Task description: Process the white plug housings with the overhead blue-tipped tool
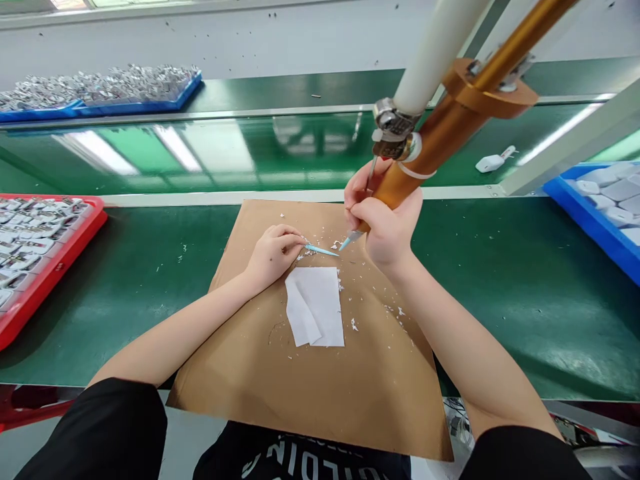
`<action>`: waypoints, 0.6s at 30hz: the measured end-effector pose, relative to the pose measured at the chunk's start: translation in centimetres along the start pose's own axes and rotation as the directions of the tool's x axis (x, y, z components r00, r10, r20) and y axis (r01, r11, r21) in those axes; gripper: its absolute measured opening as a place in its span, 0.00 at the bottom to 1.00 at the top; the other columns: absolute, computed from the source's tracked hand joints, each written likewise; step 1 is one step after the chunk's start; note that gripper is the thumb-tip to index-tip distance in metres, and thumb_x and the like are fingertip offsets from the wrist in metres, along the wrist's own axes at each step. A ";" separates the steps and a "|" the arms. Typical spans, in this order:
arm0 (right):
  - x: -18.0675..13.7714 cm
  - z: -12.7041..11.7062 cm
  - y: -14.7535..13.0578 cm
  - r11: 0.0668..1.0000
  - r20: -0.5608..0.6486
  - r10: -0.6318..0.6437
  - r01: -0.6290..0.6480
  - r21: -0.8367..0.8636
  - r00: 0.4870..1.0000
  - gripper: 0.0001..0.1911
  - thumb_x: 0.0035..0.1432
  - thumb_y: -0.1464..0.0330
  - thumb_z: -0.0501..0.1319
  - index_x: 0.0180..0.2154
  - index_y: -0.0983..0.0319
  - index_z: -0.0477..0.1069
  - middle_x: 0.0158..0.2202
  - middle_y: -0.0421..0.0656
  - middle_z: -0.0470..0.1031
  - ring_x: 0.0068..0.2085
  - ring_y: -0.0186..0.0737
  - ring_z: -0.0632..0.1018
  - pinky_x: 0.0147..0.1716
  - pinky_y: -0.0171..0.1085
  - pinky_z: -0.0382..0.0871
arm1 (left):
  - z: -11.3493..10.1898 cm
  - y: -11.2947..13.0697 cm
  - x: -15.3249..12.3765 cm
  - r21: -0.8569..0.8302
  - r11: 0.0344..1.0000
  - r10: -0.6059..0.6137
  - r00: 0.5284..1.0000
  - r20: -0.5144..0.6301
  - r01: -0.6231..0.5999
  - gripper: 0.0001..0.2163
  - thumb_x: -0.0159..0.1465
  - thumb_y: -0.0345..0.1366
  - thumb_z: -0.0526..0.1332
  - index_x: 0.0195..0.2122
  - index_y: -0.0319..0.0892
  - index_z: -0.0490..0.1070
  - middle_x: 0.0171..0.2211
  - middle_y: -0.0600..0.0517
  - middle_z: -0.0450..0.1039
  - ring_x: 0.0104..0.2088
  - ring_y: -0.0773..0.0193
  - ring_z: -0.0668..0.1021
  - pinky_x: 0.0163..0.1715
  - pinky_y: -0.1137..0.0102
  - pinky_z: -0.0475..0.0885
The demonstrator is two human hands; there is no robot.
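My left hand (274, 255) rests on the brown cardboard sheet (310, 393), its thumb and fingers pinched on a slim, light-blue tapered nozzle tip (321, 251) that points right. My right hand (387, 217) wraps round an orange cylindrical dispensing tool (425, 150), held tilted, with a white hose (433, 57) clamped beside it. The tool's own light-blue tapered end (349, 241) hangs close to the loose tip, and I cannot tell if they touch. Below my hands lies folded white paper (320, 303). White crumbs (354, 325) are scattered about.
At the left stands a red tray (55, 273) of white and metal parts. Blue trays (190, 93) heaped with small metal parts sit on the back shelf. A blue bin (595, 223) of white pieces is at the right. One white part (493, 162) lies behind the ledge.
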State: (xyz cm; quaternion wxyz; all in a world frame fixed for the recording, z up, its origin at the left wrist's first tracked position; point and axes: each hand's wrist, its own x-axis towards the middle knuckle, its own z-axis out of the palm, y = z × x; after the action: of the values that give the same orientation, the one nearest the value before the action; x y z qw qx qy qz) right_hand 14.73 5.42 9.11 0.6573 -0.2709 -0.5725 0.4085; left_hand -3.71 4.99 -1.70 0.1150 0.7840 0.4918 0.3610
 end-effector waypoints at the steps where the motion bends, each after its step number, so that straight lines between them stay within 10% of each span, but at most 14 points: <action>1: 0.0 0.0 0.0 1.000 0.002 -0.003 0.003 0.006 1.000 0.08 0.39 0.77 0.54 0.25 0.59 0.60 0.21 0.35 0.62 0.19 0.28 0.61 0.17 0.34 0.51 | 0.0 -0.1 0.0 0.001 1.000 -0.003 1.000 -0.002 0.003 0.06 0.63 0.31 0.61 0.34 0.46 0.79 0.36 0.52 0.77 0.39 0.63 0.75 0.40 0.67 0.72; 18: 0.1 0.1 0.1 1.000 0.004 -0.002 0.002 0.005 1.000 0.08 0.39 0.76 0.54 0.24 0.58 0.59 0.21 0.35 0.61 0.18 0.28 0.60 0.16 0.34 0.51 | -0.1 0.1 0.1 0.083 0.994 0.059 0.996 0.073 -0.065 0.05 0.64 0.33 0.61 0.38 0.44 0.76 0.32 0.52 0.77 0.37 0.61 0.74 0.39 0.67 0.72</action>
State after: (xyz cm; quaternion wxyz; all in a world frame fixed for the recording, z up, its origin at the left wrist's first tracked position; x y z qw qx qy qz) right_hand 14.63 5.52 9.13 0.6572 -0.2677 -0.5732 0.4097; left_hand -3.71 4.99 -1.49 0.0875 0.8152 0.4780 0.3152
